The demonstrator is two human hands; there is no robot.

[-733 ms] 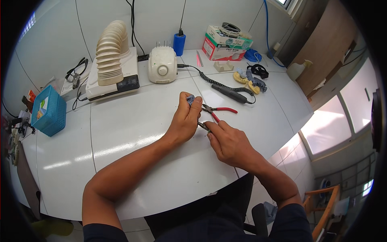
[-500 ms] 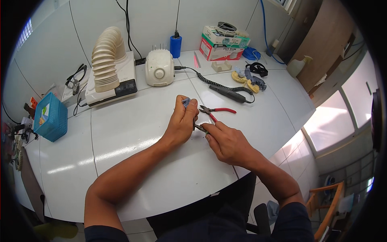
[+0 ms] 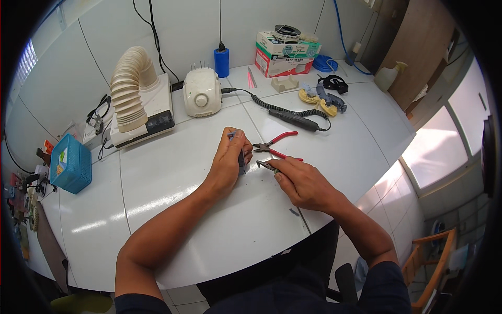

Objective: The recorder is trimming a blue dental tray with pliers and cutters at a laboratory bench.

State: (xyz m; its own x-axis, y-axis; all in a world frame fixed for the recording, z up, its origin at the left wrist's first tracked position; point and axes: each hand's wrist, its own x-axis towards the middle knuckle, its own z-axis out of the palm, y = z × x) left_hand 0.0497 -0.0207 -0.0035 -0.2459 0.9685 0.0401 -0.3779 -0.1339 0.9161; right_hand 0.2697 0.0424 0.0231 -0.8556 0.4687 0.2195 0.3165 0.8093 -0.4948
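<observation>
My left hand (image 3: 228,158) is closed round a small blue-grey piece (image 3: 241,159), which shows between and below the fingers; its full shape is hidden. A small metal tool with a dark hooked tip (image 3: 265,166) is gripped in my right hand (image 3: 303,183), its rear end covered by the palm. That tip points at the blue-grey piece, with a short gap between them. Just beyond both hands lie red-handled side cutters (image 3: 274,146), handles spread apart. A blue-grey sliver (image 3: 294,212) rests below my right hand, and tiny crumbs dot the tabletop.
Behind stand a white machine with a ribbed hose (image 3: 128,99), a white control box (image 3: 203,94) and its corded black handpiece (image 3: 295,119). Yellow and grey dental models (image 3: 327,102) lie at right, near stacked boxes (image 3: 285,57). A blue basket (image 3: 71,165) is at left.
My right hand has drawn the tool's tip back from the piece in my left hand. The side cutters have turned a little. A blue-grey sliver now shows near the front edge.
</observation>
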